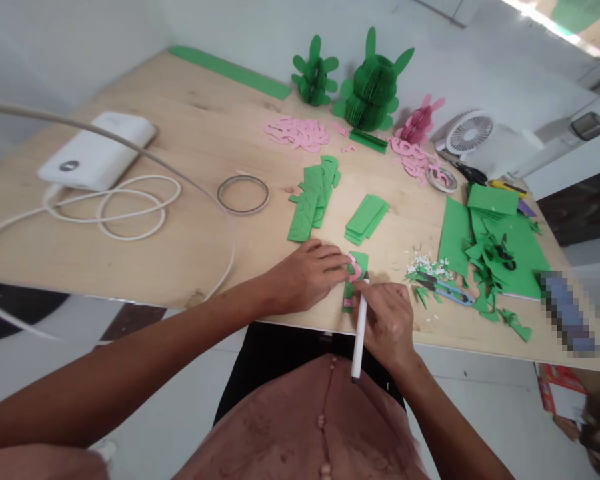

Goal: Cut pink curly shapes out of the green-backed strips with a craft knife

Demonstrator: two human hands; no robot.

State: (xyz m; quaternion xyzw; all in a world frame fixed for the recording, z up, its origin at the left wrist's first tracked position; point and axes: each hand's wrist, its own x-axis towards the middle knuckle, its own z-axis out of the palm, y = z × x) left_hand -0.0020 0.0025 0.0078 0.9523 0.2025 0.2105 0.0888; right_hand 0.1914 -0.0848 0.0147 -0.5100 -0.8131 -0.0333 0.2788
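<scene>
Right hand [390, 323]: closed round a white pen [360, 340], its upper end at the pink cutout
Left hand [313, 277]: fingertips on the cutout – whether they pinch or only press, I cannot tell
Pink cutout [356, 270]: on a green strip [349, 293] near the table's front edge, partly covered by fingers
Beyond the hands: patterned green strips [310, 203] close ahead of the left hand, a small green stack [367, 218] beside them
Right side: white and green scraps [427, 265] near the right hand, blue-handled snips [453, 292] among them, then green offcuts [485, 257] over larger green sheets [530, 257] – the busiest patch
Left side: white power bank [97, 150], looped white cable [133, 233] and a tape ring [243, 195], the last ahead of the left forearm
Back: pink pieces [296, 134], two green paper figures [373, 93], a pink figure [416, 125] and a white fan [470, 132] near the wall
Far right corner: a pixelated object, details hidden
</scene>
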